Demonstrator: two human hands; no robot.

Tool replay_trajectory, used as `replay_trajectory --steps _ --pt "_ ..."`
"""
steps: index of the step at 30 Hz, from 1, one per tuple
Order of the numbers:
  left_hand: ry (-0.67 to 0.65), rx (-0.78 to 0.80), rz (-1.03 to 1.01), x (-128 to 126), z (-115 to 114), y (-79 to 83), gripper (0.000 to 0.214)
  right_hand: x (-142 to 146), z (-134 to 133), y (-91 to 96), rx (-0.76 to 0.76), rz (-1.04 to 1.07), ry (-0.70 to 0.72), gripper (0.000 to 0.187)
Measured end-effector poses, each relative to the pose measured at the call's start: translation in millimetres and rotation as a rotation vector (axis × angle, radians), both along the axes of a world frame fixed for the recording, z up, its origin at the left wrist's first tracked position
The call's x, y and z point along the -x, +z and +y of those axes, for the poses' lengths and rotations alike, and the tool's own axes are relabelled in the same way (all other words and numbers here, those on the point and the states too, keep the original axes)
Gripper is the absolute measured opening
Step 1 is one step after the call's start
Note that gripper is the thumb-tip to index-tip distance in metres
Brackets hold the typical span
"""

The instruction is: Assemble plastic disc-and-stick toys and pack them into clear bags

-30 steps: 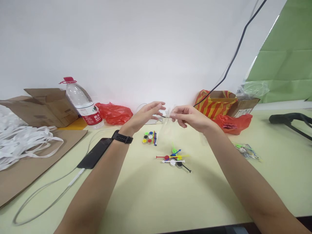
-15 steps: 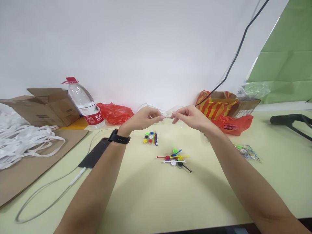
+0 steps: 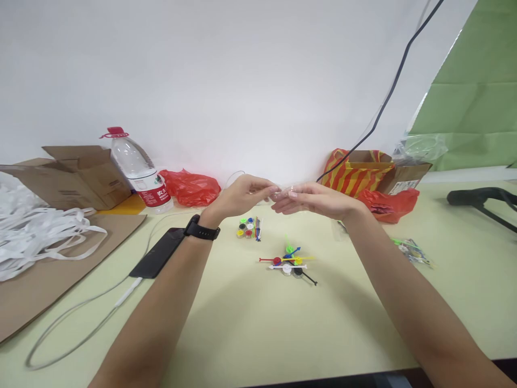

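Above the table my left hand (image 3: 247,195) pinches a small clear plastic bag (image 3: 285,189) between thumb and fingers. My right hand (image 3: 319,199) meets it from the other side, its thumb pressing the crumpled film against nearly straight fingers. Much of the bag is hidden by the fingers. Below the hands lies a cluster of coloured arrow spinners (image 3: 287,261) on round clear bases. Behind it is a neat group of coloured round discs (image 3: 246,227), with several thin coloured arrows (image 3: 258,229) side by side at its right.
A water bottle (image 3: 139,172), cardboard box (image 3: 76,178) and red plastic bag (image 3: 189,188) stand back left. A phone (image 3: 157,253) with a cable lies by my left forearm. At right are a striped bag (image 3: 355,175), another red bag (image 3: 388,205) and a packet of coloured parts (image 3: 412,252).
My right hand has turned flatter, its fingers now stretched under the plastic bag. The bag has been gathered between both hands. The spinners and discs have not moved.
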State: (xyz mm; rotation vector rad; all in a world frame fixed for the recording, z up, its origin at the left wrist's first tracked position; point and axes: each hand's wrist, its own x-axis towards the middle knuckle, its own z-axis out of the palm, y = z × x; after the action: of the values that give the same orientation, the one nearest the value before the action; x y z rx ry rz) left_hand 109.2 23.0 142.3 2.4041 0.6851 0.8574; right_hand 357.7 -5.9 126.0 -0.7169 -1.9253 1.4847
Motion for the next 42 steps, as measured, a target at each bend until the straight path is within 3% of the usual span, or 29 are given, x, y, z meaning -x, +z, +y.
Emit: replay_trajectory --steps 5,12,15,18,20,22,27,33,37,39,42 --pt "-0.062 -0.002 -0.003 -8 -11 5.0 0.030 3 3 -10.7 0.077 0.091 0.221 0.054" --pt "0.034 -0.046 -0.026 -8 -4 -2.1 0.035 18 1 -19.5 0.178 0.193 0.367 0.082" --pt "0.133 -0.208 0.017 -9 -9 -1.1 0.034 21 1 -23.3 0.184 0.205 0.398 0.086" --pt "0.285 -0.473 0.068 -13 -20 3.6 0.030 20 4 -27.5 0.164 0.207 0.401 0.075" --pt "0.287 -0.570 0.118 -17 -29 5.4 0.043 18 8 -29.4 0.170 0.235 0.351 0.072" --pt "0.201 -0.593 0.211 -21 -34 3.0 0.064 16 10 -29.3 0.201 0.273 0.282 0.072" --pt "0.095 -0.646 0.314 -34 -24 -23.6 0.105 17 12 -23.4 0.314 0.350 0.102 0.068" --pt "0.193 -0.650 0.251 -37 1 -53.5 0.078 13 18 -21.6 0.404 0.330 -0.016 0.043" --pt "0.239 -0.625 0.278 -28 11 -61.1 0.082 7 19 -16.6 0.369 0.286 -0.058 0.043" --pt "0.282 -0.613 0.292 -22 16 -63.2 0.085 2 19 -12.9 0.295 0.239 -0.142 0.042" --pt "0.367 -0.561 0.305 -6 27 -64.9 0.083 -6 24 -12.4 0.019 0.084 -0.455 0.034"
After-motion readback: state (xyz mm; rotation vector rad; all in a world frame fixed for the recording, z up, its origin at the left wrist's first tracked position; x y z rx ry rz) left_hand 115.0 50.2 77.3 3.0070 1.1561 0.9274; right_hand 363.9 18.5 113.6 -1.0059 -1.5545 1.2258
